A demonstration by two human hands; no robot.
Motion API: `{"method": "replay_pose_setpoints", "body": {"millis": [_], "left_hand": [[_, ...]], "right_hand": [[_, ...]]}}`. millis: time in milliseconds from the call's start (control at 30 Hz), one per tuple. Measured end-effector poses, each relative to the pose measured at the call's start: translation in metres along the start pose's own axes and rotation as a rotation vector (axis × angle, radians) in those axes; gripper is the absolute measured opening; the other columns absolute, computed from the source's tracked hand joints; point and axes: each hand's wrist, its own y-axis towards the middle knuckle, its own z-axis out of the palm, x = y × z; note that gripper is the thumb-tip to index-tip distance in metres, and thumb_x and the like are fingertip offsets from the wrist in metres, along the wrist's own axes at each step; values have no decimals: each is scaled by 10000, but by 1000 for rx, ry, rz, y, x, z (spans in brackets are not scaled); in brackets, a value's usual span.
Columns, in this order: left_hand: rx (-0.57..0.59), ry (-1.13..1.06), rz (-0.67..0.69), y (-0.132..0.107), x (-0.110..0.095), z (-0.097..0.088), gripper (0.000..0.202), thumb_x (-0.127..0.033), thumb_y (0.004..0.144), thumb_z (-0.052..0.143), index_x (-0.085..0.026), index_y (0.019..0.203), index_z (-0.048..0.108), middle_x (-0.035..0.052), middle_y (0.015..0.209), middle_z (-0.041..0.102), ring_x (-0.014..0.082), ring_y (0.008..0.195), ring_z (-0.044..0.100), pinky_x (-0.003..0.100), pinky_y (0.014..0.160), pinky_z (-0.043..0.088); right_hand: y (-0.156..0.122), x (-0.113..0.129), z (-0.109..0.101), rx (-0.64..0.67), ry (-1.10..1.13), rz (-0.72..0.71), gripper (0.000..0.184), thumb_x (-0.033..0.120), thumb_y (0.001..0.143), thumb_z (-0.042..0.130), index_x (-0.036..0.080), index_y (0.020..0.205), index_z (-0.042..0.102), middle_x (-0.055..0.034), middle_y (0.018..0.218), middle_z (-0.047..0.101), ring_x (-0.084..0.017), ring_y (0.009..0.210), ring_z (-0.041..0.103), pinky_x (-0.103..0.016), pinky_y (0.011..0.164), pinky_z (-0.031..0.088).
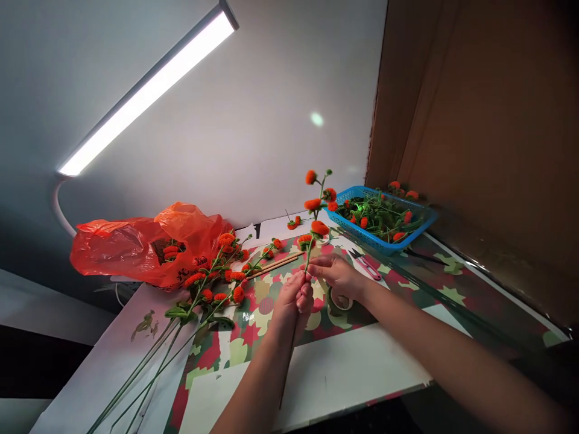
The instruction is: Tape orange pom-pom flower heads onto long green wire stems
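Observation:
My left hand [296, 292] is closed around the stem of an artificial flower stem [320, 228], which stands upright with several fuzzy orange blooms and a green bud at its tip. Its bare lower stem runs down past my left wrist. My right hand [332, 274] pinches the same green stem just above the left, below the lowest bloom. A roll of tape [340, 299] lies on the patterned mat beneath my right hand, partly hidden by it. Pink-handled thread snips [365, 264] rest beyond my right wrist.
At the back right, a blue basket [389, 244] holds green stems and orange blooms. Several flower stems [212, 289] lie at the left, beside a red plastic bag [122, 247]. Two thin wooden sticks [275, 264] lie behind my hands. A lit lamp [149, 90] hangs above.

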Motion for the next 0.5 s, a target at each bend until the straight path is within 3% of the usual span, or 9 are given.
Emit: {"method": "replay_pose_setpoints", "body": {"millis": [100,200,267,400,500], "left_hand": [[94,-197,-148,-2,-1,-1,159,-237,717,656,-112,689,562,-106,473,320,-30,299,186,75,284,173],[83,-91,-201,-4,2,-2,210,-303,708,671,-123,686,566,-108,460,335,-25,286,196,93,275,170],[-12,132,-79,-4,6,-3,266,-378,700,672,-129,684,581,-83,467,413,-4,297,292,117,293,229],[-218,629,345,-6,9,-2,238,-375,680,691,-145,710,635,-16,569,580,66,404,492,180,398,370],[-182,617,344,-7,4,-3,219,-362,681,687,-150,661,638,-23,515,559,60,378,469,173,375,341]], "right_hand": [[-1,-1,-3,66,-9,6,278,431,673,699,155,647,677,-27,677,637,-175,841,577,-319,837,378],[-1,1,-4,51,-36,45,277,415,627,733,147,606,666,-16,636,624,-169,792,580,-313,811,391],[0,3,-2,-13,-42,60,277,399,590,757,144,571,651,6,575,592,-138,675,557,-298,753,403],[1,5,2,-178,-53,87,281,382,543,783,142,537,637,11,552,574,-112,588,501,-276,665,396],[0,5,2,-156,-60,76,263,384,567,770,146,571,657,11,574,576,-115,622,506,-271,676,392]]}}
